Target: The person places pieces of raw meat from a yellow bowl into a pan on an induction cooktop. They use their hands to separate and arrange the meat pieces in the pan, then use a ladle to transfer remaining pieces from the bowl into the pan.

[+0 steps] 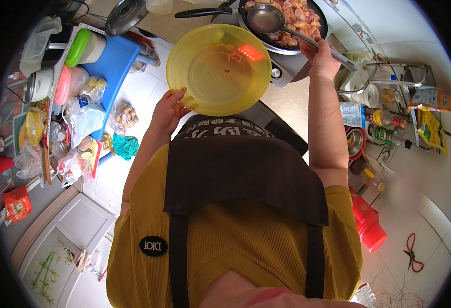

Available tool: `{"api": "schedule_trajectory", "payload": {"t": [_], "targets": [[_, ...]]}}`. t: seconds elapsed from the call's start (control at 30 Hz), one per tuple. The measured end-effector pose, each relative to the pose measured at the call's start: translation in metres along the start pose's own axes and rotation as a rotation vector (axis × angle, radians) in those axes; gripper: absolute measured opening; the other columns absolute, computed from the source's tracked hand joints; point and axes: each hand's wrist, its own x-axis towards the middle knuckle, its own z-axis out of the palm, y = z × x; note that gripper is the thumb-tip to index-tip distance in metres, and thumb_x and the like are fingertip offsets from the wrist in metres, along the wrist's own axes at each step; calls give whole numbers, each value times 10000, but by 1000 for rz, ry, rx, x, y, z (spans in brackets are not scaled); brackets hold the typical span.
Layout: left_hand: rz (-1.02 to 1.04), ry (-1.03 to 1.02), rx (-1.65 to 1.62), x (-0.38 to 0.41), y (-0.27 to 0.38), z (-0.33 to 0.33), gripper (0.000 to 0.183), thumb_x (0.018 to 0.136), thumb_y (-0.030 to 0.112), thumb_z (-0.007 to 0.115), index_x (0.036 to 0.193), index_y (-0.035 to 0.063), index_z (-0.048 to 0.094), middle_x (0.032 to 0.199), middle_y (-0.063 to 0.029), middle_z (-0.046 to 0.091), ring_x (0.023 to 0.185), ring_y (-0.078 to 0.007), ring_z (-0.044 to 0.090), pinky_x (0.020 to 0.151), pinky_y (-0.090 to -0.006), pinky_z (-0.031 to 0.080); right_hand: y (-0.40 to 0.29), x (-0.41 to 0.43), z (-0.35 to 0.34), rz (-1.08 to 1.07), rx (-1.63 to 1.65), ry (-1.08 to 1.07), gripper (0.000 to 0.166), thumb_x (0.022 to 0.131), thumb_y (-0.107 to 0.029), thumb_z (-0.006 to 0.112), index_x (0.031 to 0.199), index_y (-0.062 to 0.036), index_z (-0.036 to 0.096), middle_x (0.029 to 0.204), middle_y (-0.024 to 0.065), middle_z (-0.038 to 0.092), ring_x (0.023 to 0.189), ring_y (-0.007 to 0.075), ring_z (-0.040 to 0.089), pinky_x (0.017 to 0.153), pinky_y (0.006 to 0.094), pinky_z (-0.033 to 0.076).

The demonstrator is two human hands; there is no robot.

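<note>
My left hand (170, 111) grips the lower left rim of a yellow translucent plastic bowl (214, 98), which holds a little liquid and a few small scraps. At upper right, my right hand (321, 57) is closed on the handle of a metal ladle (265, 19). The ladle's head rests over pieces of raw-looking meat (304, 19) in a black frying pan (321, 38). Under the pan is a cooker with a round knob (276, 73). The pan's black handle (204, 12) points left, behind the bowl.
A metal pot lid (126, 17) lies at upper left on the counter. A blue table (119, 57) with lidded containers and bags stands to the left. Right of my arm are a metal rack (398, 82), several bottles and a red thermos flask (368, 223). Red-handled scissors (412, 254) appear at lower right.
</note>
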Motion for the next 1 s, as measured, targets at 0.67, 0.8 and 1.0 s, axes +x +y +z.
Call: {"api": "schedule_trajectory", "payload": {"t": [0.67, 0.8, 1.0], "targets": [[-9, -10, 1, -1, -1, 0, 337, 957, 157, 588, 1233, -11, 493, 1156, -122, 623, 993, -239, 664, 847, -360, 577, -38, -92, -22, -107, -118, -313, 270, 990, -165, 496, 1097, 72, 570, 913, 193, 693, 779, 247, 710, 702, 309, 581], [-12, 2, 7, -1, 0, 0, 331, 960, 158, 581, 1232, -10, 496, 1146, -121, 627, 980, -229, 665, 833, -343, 581, -18, -124, -30, -364, -321, -479, 271, 1009, -181, 501, 1133, 44, 586, 920, 146, 681, 800, 205, 697, 751, 290, 553], [-8, 17, 17, -3, 0, 1, 320, 965, 153, 570, 1230, -11, 499, 1135, -120, 632, 958, -220, 673, 802, -327, 592, -31, -145, -39, -947, -835, -968, 339, 783, -74, 608, 1120, -50, 628, 866, 83, 634, 688, 202, 649, 604, 282, 532]]}}
